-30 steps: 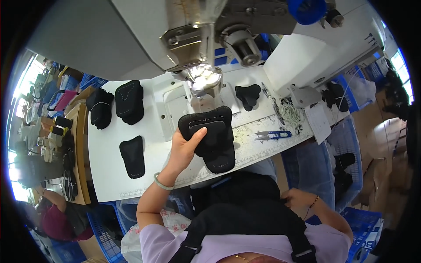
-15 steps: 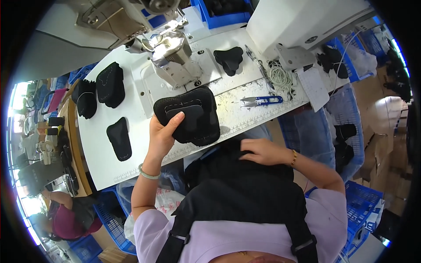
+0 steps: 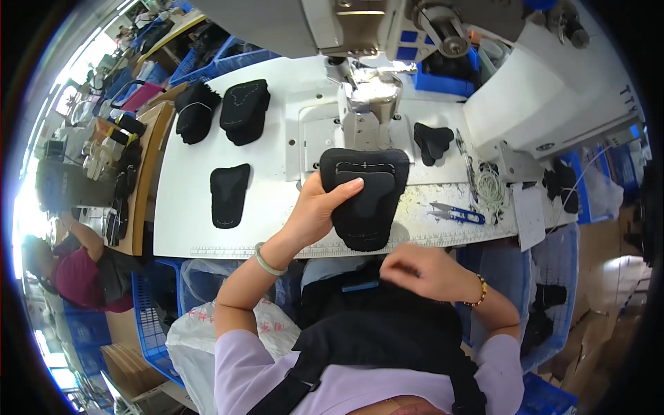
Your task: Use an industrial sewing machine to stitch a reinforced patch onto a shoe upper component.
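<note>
My left hand (image 3: 319, 211) grips a stack of black tongue-shaped padded fabric pieces (image 3: 366, 214), thumb on top, at the table's front edge below the sewing machine's head. White stitch marks show along the upper edge of the stack, and a smaller smooth black piece lies on its face. My right hand (image 3: 429, 271) hovers over my black apron (image 3: 373, 321), right of the stack and apart from it. Its fingers are curled in and slightly blurred; what they hold, if anything, is hidden. A narrow blue item (image 3: 360, 286) shows at the apron.
The sewing machine (image 3: 370, 93) stands at the table's (image 3: 180, 221) centre. Black piles (image 3: 245, 111) and a single piece (image 3: 229, 196) lie left. Blue thread snips (image 3: 460, 213), white cord (image 3: 490, 190) and small black pieces (image 3: 434, 143) lie right. Blue crates (image 3: 557, 277) flank me; a co-worker (image 3: 86, 270) sits left.
The view has shifted, so the table sits straighter. The stack in my left hand has turned more upright. My right hand has lifted off the apron toward the table edge, its fingers curled in.
</note>
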`<move>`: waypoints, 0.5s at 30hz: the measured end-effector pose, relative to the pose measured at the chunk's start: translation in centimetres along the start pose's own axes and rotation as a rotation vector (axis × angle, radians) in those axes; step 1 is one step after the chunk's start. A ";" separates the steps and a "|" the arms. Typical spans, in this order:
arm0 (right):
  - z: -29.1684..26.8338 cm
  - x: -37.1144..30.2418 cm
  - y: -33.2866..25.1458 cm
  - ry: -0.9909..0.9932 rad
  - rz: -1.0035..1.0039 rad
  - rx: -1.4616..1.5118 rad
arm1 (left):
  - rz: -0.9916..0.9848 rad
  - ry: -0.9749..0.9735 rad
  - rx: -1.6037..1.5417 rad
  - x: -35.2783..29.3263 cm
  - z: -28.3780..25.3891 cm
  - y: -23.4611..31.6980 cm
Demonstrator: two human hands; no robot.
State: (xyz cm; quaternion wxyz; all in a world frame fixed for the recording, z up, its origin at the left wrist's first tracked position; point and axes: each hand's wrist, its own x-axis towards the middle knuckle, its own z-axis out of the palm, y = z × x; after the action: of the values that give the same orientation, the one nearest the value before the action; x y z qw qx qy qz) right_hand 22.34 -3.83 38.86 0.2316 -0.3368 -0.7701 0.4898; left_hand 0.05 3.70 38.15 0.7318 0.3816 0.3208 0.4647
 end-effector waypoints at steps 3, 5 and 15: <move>-1.2 2.4 -0.3 0.680 -0.263 -0.249 | 0.037 -0.047 0.059 0.5 0.8 0.6; -2.0 4.8 -0.8 0.798 -0.149 -0.052 | 0.075 -0.063 0.083 0.8 1.0 1.0; -4.7 9.6 0.5 0.631 -0.083 0.493 | 0.219 -0.001 0.163 3.0 1.0 1.2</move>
State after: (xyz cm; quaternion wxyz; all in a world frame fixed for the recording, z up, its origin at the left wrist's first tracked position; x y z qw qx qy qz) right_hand 19.36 6.32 40.59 0.5501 -0.3735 -0.5337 0.5226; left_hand 1.47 6.58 39.38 0.6434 0.4729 0.3137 0.5138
